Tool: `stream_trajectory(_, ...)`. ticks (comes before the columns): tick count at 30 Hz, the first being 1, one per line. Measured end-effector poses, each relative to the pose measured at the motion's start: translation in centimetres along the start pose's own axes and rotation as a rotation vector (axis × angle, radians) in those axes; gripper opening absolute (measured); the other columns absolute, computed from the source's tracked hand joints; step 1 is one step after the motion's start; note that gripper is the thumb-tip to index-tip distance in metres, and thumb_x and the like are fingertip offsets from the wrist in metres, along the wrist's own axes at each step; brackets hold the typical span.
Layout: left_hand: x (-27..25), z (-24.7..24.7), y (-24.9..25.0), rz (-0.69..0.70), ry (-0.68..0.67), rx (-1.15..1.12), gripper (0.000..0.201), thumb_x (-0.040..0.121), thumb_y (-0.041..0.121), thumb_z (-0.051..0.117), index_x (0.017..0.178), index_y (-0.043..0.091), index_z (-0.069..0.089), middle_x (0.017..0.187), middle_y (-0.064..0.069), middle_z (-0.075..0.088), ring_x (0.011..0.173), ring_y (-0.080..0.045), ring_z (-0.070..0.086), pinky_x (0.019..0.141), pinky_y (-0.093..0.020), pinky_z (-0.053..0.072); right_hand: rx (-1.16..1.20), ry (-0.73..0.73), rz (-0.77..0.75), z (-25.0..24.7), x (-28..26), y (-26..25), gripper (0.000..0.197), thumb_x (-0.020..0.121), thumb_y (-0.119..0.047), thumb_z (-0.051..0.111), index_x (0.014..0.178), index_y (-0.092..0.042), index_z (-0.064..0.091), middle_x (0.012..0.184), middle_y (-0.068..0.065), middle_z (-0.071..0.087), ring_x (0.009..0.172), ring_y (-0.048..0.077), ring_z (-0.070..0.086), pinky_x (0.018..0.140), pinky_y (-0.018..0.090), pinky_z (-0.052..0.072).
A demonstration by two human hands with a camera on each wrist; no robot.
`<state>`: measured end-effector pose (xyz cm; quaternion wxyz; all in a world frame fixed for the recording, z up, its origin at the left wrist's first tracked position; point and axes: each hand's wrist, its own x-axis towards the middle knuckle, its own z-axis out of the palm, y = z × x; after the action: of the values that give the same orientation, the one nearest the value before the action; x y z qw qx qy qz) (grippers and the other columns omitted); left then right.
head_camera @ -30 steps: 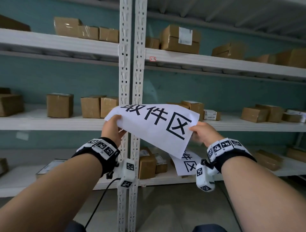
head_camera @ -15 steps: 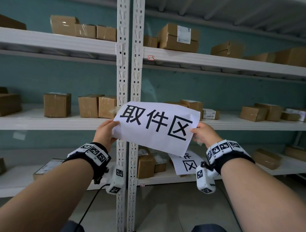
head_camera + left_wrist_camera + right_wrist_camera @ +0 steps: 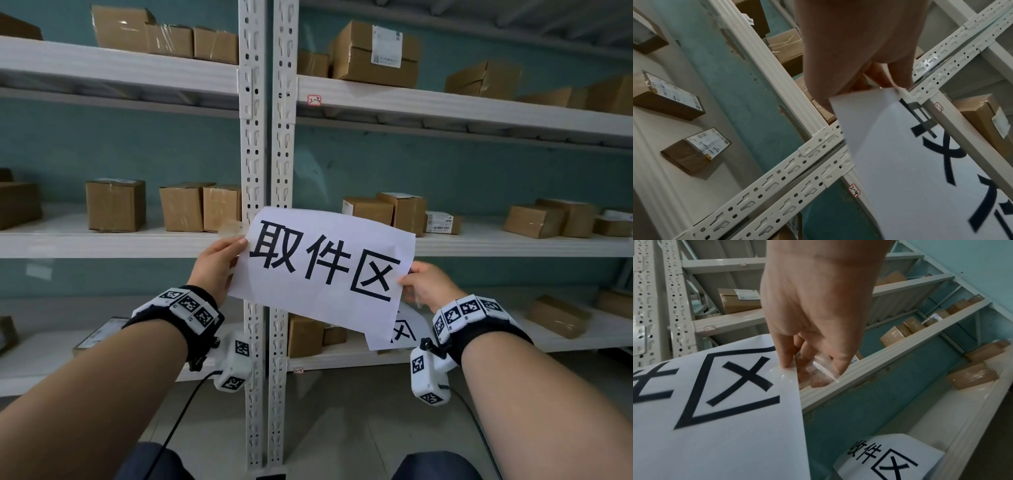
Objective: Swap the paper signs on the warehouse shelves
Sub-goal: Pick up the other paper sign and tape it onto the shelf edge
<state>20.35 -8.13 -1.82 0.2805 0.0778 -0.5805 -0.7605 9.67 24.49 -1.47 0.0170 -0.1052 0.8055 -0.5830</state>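
Note:
I hold a white paper sign (image 3: 325,267) with three large black characters in front of the white shelf uprights (image 3: 253,144), level with the middle shelf (image 3: 513,245). My left hand (image 3: 219,263) pinches its upper left edge, seen close in the left wrist view (image 3: 898,87). My right hand (image 3: 421,284) pinches the right edge (image 3: 789,365), with clear tape (image 3: 818,368) at the fingers. A second paper sign (image 3: 397,330) hangs on the lower shelf edge, mostly hidden behind the first; the right wrist view shows this second sign (image 3: 885,457) curling.
Cardboard boxes (image 3: 116,204) stand on all three shelf levels on both sides of the uprights. Small handwritten labels (image 3: 314,100) mark the shelf beams. Grey floor (image 3: 342,428) lies below the shelving. Cables run from both wrist cameras.
The sign has flattened out and risen slightly toward the middle shelf. My left hand has slid up to its upper left edge. More of the lower sign is now covered.

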Motion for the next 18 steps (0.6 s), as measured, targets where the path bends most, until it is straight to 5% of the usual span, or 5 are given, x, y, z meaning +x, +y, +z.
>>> stream_trajectory(4,0.4,-1.2,-1.2,-0.002,0.08,-0.002,0.012,0.089,0.01,0.062,0.09,0.019,0.069,0.092,-0.001,0.068,0.085,-0.018,0.059,0.077,-0.033,0.047,-0.093,-0.003,0.018,1.3,0.5,0.8,0.03,0.084,0.013,0.047,0.09,-0.01,0.066,0.102,0.014,0.07,0.095,0.034,0.065,0.09,0.048,0.053)
stream_trajectory(10,0.8,-3.2,-3.0,0.006,0.157,0.006,0.015,0.09,0.009,0.06,0.101,0.016,0.066,0.095,-0.004,0.068,0.08,-0.019,0.062,0.073,-0.033,0.051,-0.187,0.044,0.016,3.9,2.3,1.6,0.016,0.081,0.007,0.056,0.077,-0.005,0.067,0.094,0.019,0.071,0.081,0.028,0.064,0.088,0.044,0.055)
stream_trajectory(13,1.6,-4.1,-3.5,0.017,0.198,-0.006,0.02,0.089,0.008,0.061,0.106,0.02,0.063,0.094,-0.003,0.068,0.077,-0.017,0.063,0.067,-0.031,0.052,-0.26,0.076,-0.02,5.4,3.5,1.2,0.011,0.085,0.001,0.057,0.088,-0.001,0.067,0.088,0.012,0.068,0.07,0.02,0.058,0.068,0.032,0.051)
stream_trajectory(16,2.5,-5.2,-3.7,0.025,0.239,0.019,0.013,0.089,0.009,0.062,0.09,0.021,0.062,0.09,-0.002,0.066,0.07,-0.015,0.061,0.054,-0.024,0.048,-0.266,0.071,-0.066,6.7,4.9,0.7,0.011,0.086,-0.003,0.059,0.093,-0.001,0.066,0.087,0.009,0.066,0.073,0.021,0.058,0.067,0.031,0.05)
stream_trajectory(18,3.3,-5.9,-3.7,0.02,0.251,0.024,0.011,0.089,0.01,0.062,0.083,0.02,0.061,0.088,-0.002,0.065,0.072,-0.015,0.061,0.061,-0.027,0.05,-0.295,0.051,-0.089,7.4,5.9,0.5,0.011,0.085,-0.005,0.06,0.094,-0.004,0.066,0.086,0.005,0.066,0.078,0.022,0.059,0.068,0.031,0.048)
